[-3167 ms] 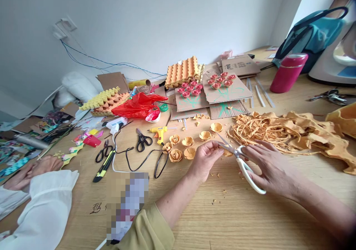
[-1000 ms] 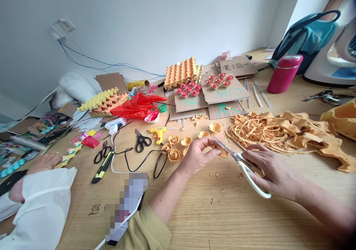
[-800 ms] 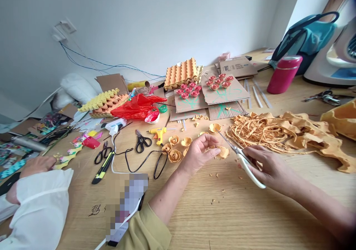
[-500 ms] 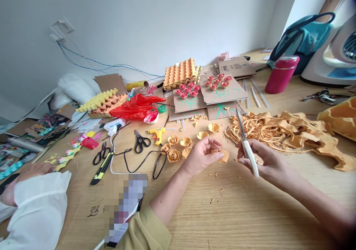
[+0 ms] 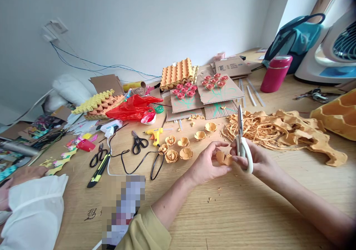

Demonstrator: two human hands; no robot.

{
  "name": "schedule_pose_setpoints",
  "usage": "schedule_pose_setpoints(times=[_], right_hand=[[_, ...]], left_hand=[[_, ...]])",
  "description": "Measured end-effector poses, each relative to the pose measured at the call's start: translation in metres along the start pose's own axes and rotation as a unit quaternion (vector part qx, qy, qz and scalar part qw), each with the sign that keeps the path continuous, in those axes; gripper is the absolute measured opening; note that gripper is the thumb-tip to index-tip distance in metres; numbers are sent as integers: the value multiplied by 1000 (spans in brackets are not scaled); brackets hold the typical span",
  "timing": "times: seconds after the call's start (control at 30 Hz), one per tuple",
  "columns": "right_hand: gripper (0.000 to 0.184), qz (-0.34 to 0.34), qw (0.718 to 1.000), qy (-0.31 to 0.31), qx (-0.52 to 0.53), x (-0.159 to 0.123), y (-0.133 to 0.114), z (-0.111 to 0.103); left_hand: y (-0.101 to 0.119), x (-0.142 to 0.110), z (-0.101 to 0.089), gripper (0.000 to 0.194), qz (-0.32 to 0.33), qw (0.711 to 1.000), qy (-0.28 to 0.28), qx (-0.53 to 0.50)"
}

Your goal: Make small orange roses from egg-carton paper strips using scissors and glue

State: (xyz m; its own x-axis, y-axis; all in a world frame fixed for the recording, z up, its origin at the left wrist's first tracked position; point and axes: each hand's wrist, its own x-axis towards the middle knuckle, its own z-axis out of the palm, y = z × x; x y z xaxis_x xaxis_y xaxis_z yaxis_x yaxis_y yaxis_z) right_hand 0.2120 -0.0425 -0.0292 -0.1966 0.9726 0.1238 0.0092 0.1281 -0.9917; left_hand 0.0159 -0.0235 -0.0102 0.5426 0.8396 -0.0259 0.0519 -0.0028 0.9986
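Observation:
Between the fingers of my left hand (image 5: 207, 164) is an orange egg-carton cup (image 5: 223, 158) with slits cut in its rim. My right hand (image 5: 257, 161) grips white-handled scissors (image 5: 245, 151), blades pointing up and away from the cup. Its fingertips reach to the right side of the cup. Just left of my hands stand several orange carton flowers: rolled ones such as this rose (image 5: 171, 155), and open cups like this one (image 5: 211, 127). A tangle of orange carton strips (image 5: 250, 127) lies beyond my right hand.
A yellow glue gun (image 5: 154, 135) and black scissors (image 5: 138, 142) lie to the left, near a utility knife (image 5: 98, 171). Cardboard with red flowers (image 5: 219, 90) is at the back. A pink bottle (image 5: 276, 73) stands right. Another person's white sleeve (image 5: 35, 209) is at far left.
My hands have come together at the cup, which now shows its slit side. The scissors have turned more upright. The view has shifted slightly.

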Motion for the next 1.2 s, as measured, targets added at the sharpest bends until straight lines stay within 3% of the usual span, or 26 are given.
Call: schedule_pose_setpoints(times=[0.13,0.3,0.5,0.67,0.93,1.1,1.2], right_hand=[[42,13,1000,24,-15,2,-11,2],[40,2,999,47,-21,1,-16,4],[40,-21,998,62,-15,-4,-4,10],[44,-16,998,65,-10,-6,3,12],[50,15,995,98,10,-2,-14,15],[49,7,996,84,24,-3,-3,14],[43,-1,998,61,-21,-5,4,7]], left_hand=[[-6,2,0,66,-31,995,1,-97],[2,3,-3,68,-66,973,9,-222],[0,0,14,69,-81,941,80,-320],[-7,0,22,64,-53,938,124,-319],[-7,0,23,59,-17,957,125,-261],[-4,0,21,56,-22,948,147,-282],[0,1,17,56,-19,942,159,-294]])
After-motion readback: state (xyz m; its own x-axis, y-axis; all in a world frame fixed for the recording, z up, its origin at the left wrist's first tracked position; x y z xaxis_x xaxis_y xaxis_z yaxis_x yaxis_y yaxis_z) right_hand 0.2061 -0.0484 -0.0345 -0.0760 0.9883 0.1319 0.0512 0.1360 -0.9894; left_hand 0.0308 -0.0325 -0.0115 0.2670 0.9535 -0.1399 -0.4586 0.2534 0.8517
